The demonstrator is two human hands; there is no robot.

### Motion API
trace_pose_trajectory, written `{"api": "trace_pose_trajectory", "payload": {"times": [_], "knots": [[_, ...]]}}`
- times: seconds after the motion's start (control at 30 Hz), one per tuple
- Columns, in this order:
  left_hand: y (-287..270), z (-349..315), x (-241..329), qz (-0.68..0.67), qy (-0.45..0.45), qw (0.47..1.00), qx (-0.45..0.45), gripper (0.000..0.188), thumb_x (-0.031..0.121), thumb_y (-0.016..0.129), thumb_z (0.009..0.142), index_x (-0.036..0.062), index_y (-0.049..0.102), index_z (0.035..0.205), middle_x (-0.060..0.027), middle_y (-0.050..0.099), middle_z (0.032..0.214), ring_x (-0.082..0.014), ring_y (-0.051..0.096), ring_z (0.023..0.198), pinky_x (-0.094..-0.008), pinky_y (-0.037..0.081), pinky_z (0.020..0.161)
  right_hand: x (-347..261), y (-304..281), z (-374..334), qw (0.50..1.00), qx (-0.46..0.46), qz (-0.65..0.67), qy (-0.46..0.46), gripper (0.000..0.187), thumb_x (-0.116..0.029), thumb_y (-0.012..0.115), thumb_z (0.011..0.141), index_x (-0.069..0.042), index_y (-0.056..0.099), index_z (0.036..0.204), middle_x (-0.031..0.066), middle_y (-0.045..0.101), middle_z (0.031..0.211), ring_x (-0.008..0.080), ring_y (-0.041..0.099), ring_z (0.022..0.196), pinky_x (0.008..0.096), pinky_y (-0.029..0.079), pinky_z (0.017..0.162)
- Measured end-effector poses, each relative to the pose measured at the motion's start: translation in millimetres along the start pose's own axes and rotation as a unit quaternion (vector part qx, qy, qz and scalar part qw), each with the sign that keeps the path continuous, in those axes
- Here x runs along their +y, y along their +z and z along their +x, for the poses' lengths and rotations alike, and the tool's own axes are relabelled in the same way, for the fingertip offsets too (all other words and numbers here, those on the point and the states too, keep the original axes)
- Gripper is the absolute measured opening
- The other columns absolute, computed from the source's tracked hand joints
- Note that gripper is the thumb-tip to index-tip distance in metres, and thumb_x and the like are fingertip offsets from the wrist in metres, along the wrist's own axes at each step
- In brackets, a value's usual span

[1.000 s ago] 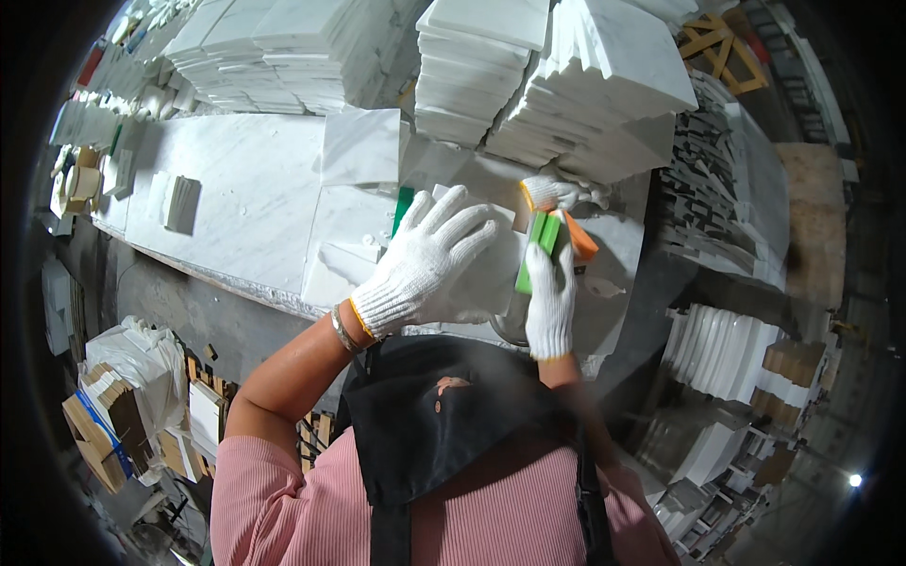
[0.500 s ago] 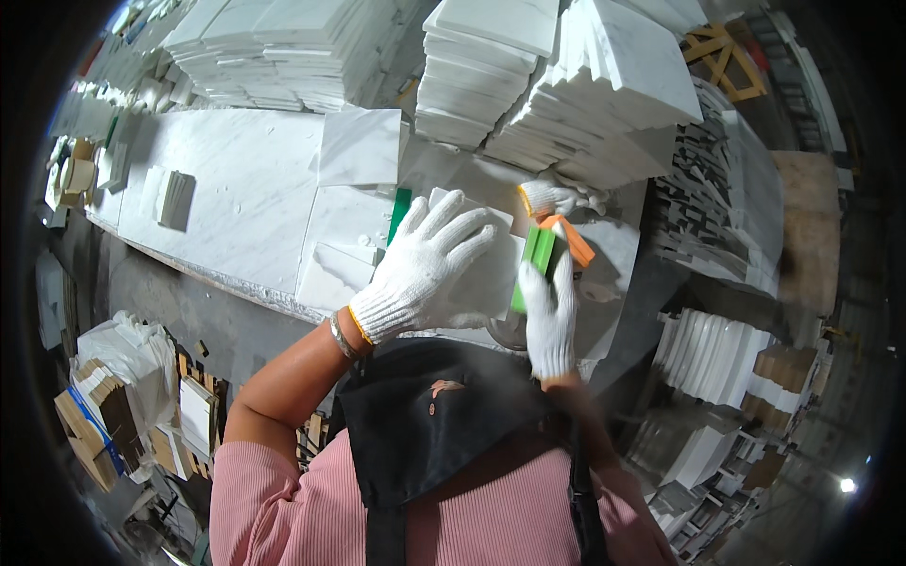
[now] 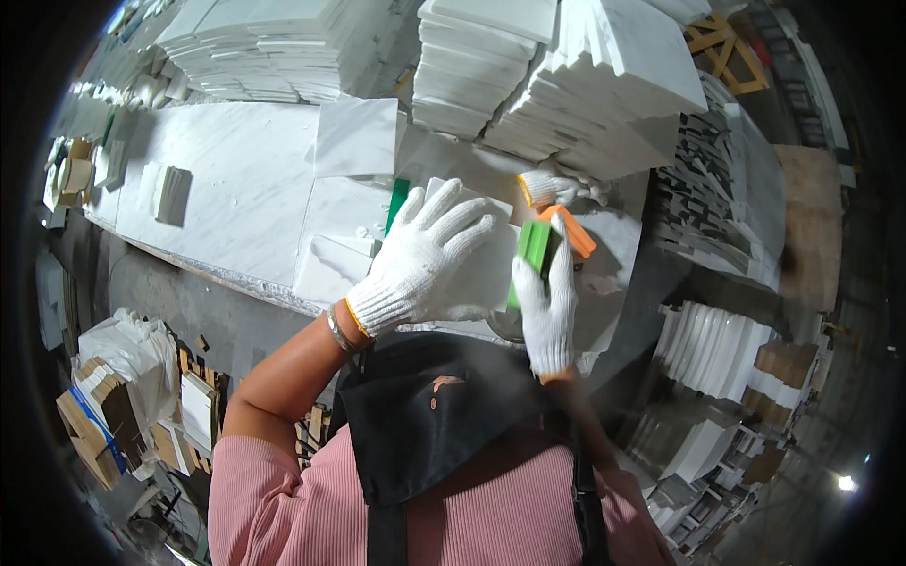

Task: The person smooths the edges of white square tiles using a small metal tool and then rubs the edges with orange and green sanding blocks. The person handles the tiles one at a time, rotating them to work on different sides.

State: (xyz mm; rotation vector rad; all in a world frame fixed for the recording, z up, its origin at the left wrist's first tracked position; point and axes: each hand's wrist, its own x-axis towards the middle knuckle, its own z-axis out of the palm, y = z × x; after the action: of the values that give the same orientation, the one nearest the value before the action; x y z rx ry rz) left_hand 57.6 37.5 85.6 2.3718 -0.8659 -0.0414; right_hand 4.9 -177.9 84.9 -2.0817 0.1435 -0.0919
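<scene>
The right hand (image 3: 549, 307) is pinching a green block (image 3: 533, 247) between thumb and fingers, and the block is standing just beside the right edge of a white tile (image 3: 494, 259). If the block is tilting under uneven pressure, it could be chipping this thin edge. The left hand (image 3: 415, 255) is lying over the tile with its fingers spread; how strongly it is pressing, I cannot tell. With too little weight there, the tile could be sliding. An orange piece (image 3: 571, 233) and a loose glove (image 3: 557, 189) are lying close by, so the right knuckles could be catching on them.

The tile is resting near the front edge of the surface (image 3: 245, 170), toward its right end. It is looking pale, flat and straight at the visible side, while the hand is hiding much of its face. The block is showing bright green, long and narrow, with ridges along its length.
</scene>
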Motion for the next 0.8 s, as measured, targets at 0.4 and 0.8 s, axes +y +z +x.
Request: {"api": "trace_pose_trajectory", "payload": {"times": [0.4, 0.8], "knots": [[-3, 0, 1, 0.003, -0.005, 1.0, 0.002, 0.094, 0.058, 0.085, 0.065, 0.0122, 0.057, 0.142, -0.0126, 0.047, 0.153, -0.0455, 0.034, 0.146, -0.0631, 0.027, 0.119, 12, 0, 18, 0.988, -0.032, 0.115, 0.101, 0.068, -0.02, 0.07, 0.099, 0.002, 0.038, 0.155, 0.0141, 0.06, 0.133, 0.0156, 0.059, 0.116, 0.0324, 0.05, 0.099], [3, 0, -2, 0.004, -0.004, 1.0, 0.002, 0.092, 0.053, 0.086, 0.065, 0.0128, 0.057, 0.142, -0.0126, 0.047, 0.153, -0.0453, 0.034, 0.147, -0.0639, 0.027, 0.119, -4, 6, 18, 0.998, 0.013, -0.013, -0.052, 0.075, -0.02, 0.073, 0.096, 0.002, 0.035, 0.156, 0.0192, 0.05, 0.15, 0.0254, 0.05, 0.137, 0.0371, 0.041, 0.113]]}}
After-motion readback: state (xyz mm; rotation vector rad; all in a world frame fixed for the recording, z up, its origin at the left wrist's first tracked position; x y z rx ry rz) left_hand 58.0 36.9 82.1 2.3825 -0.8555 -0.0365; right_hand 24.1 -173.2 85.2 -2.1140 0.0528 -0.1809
